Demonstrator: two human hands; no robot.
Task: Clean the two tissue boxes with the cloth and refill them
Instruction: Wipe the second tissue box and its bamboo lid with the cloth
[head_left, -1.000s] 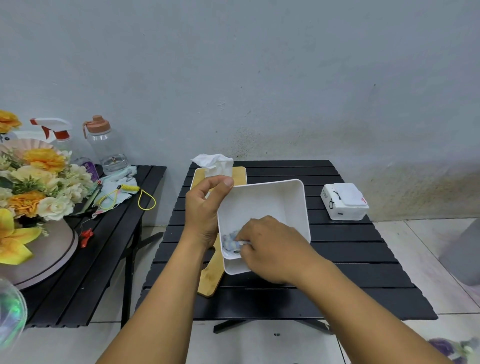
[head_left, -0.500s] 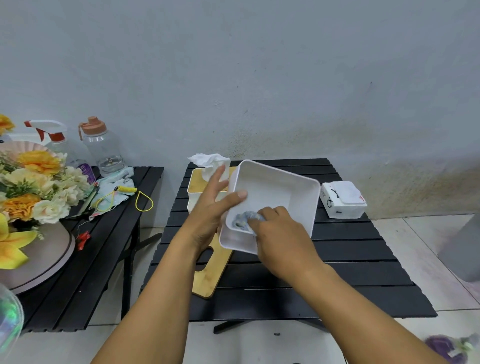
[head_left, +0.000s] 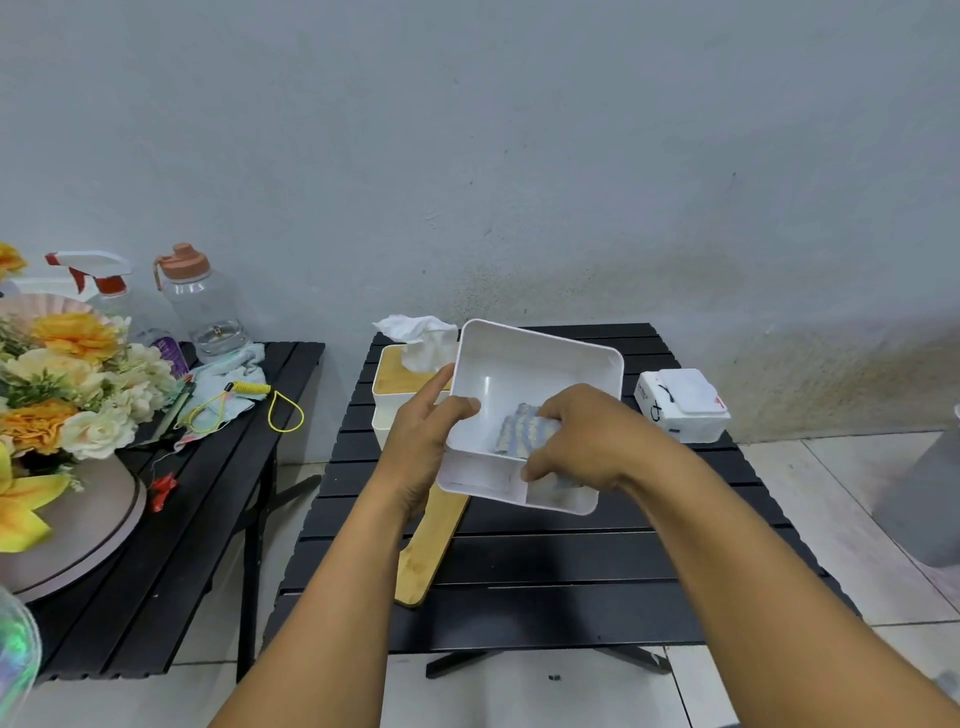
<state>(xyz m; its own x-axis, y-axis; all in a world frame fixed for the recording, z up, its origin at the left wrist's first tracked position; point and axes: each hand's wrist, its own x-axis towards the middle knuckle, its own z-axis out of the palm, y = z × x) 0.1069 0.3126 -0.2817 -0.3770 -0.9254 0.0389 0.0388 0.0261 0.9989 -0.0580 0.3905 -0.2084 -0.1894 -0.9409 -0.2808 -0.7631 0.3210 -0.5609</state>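
My left hand (head_left: 423, 436) grips the left wall of an open white tissue box (head_left: 540, 364), held tilted above the black slatted table (head_left: 571, 566). My right hand (head_left: 582, 441) is inside the box and pinches a bluish-grey cloth (head_left: 522, 428) against its inner floor. A second white tissue box (head_left: 387, 405) with a bamboo lid and a tissue (head_left: 418, 338) sticking out stands behind my left hand. A loose bamboo lid (head_left: 426, 551) lies on the table under the held box. A white tissue refill pack (head_left: 683, 405) sits at the table's right.
A second black table (head_left: 156, 545) at the left carries a flower arrangement (head_left: 57, 389), a spray bottle (head_left: 98, 280), a clear water bottle (head_left: 200, 306), a light cloth (head_left: 228, 374) and a yellow cord (head_left: 280, 410). A grey object (head_left: 930, 493) stands on the tiled floor at the right.
The box has been lifted and turned in my left hand. My right hand with the cloth has shifted across the box's inside from the near left corner toward the middle right.
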